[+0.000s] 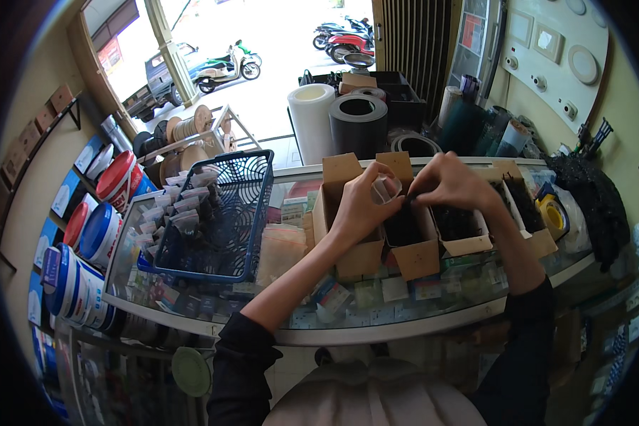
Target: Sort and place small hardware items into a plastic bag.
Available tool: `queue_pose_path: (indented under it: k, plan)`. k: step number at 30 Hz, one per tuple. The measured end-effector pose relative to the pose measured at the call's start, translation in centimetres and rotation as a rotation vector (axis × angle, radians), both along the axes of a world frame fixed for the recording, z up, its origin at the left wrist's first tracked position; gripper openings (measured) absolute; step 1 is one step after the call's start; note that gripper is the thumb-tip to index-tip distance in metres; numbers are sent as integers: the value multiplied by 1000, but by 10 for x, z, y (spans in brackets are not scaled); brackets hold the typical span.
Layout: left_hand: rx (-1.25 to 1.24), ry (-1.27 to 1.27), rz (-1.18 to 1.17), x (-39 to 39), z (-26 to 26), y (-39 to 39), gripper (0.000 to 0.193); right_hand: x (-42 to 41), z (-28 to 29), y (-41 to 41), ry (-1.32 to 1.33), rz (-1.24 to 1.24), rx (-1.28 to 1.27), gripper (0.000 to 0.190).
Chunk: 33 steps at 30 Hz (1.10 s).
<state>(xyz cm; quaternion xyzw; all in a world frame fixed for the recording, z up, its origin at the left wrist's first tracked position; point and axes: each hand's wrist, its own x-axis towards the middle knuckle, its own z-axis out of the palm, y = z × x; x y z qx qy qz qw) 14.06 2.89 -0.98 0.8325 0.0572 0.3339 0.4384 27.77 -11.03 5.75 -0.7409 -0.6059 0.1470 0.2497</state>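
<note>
My left hand (363,205) holds a small clear plastic bag or cup (386,188) above the open cardboard boxes. Close beside it, my right hand (452,181) has its fingertips bunched near the left thumb. Something dark shows at those fingertips, but I cannot tell it from the dark contents behind. Below the hands stands a cardboard box (415,261) filled with small black pieces (407,226). To its left is another open box (359,261), its inside partly hidden by my left hand and forearm. Further right, a third box (466,246) also holds black pieces.
A dark blue plastic basket (207,277) with several filled small bags (191,205) stands left on the glass counter (351,336). Flat clear bags (282,247) lie beside it. A tape dispenser (554,213) sits right. Plastic rolls (311,122) stand beyond the counter.
</note>
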Motion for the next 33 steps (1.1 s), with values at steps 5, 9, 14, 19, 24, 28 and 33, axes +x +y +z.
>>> queue_pose_path:
  k: [5,9,14,19,24,28,33]
  plan:
    - [98,-33,-74,0,-2,1,40,7,29,-2,228,-18,86,28]
    - [6,57,-138,1,2,-1,40,-5,36,14,35,87,58,31]
    - [-106,-7,-73,2,-2,3,40,-15,30,30,51,129,113,32]
    - [-86,-101,57,3,-10,10,38,-2,24,28,-92,-42,48,25]
    - [-132,-109,111,4,-5,8,35,-23,-34,39,-275,65,-619,60]
    - [-144,-100,113,3,-4,6,35,-30,-54,41,-328,130,-442,54]
    - [-126,-104,114,4,-4,7,34,-33,-60,47,-282,95,-519,47]
